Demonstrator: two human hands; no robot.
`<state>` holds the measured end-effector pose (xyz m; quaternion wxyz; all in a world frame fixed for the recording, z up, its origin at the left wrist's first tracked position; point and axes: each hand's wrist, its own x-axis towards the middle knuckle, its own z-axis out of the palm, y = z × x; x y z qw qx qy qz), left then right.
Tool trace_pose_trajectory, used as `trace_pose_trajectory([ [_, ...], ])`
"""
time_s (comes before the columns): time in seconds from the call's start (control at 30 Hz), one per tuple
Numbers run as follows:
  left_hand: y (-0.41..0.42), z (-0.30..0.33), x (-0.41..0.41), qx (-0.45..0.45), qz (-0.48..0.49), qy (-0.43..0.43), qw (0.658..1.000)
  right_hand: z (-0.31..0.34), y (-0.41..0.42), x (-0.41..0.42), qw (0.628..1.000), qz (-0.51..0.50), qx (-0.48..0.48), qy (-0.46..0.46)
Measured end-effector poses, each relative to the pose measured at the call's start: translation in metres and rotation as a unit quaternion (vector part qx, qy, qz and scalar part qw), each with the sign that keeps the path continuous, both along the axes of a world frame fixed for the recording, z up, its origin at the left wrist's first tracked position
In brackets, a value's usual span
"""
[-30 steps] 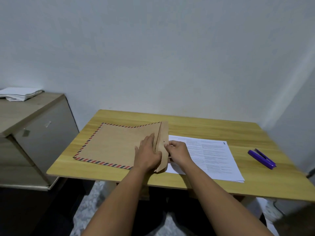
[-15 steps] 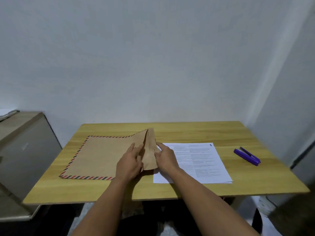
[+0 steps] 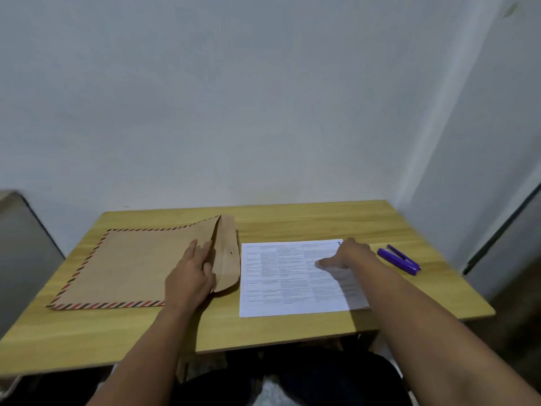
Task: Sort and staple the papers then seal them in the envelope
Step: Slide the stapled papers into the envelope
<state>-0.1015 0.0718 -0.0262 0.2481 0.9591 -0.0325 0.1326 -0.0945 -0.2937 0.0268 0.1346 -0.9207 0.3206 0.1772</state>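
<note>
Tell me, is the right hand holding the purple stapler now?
No. The right hand rests on the printed papers, while the purple stapler lies untouched on the table beside them.

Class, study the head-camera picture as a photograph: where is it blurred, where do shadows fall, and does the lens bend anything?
Head view: the right hand is smeared by motion blur over the papers, whose print is too soft to read; the left hand on the envelope looks sharper; a soft shadow lies under the right forearm; the wide lens tilts the walls; lighting is dim and even, without glare.
</note>
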Motion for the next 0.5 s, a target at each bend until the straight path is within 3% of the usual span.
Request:
trace_pose_trajectory([
  [0.13,0.002,-0.004,0.001,-0.008,0.030,-0.014,0.999,-0.009,-0.007,0.001,0.999,-0.005,-0.019,0.032],
  [0.33,0.001,-0.007,0.003,-0.008,0.040,-0.011,0.999,-0.017,-0.009,0.015,0.996,-0.022,0.051,0.063],
  [0.5,0.004,-0.005,0.007,-0.007,0.033,0.003,0.999,-0.010,-0.005,0.003,0.998,-0.004,0.045,0.042],
])
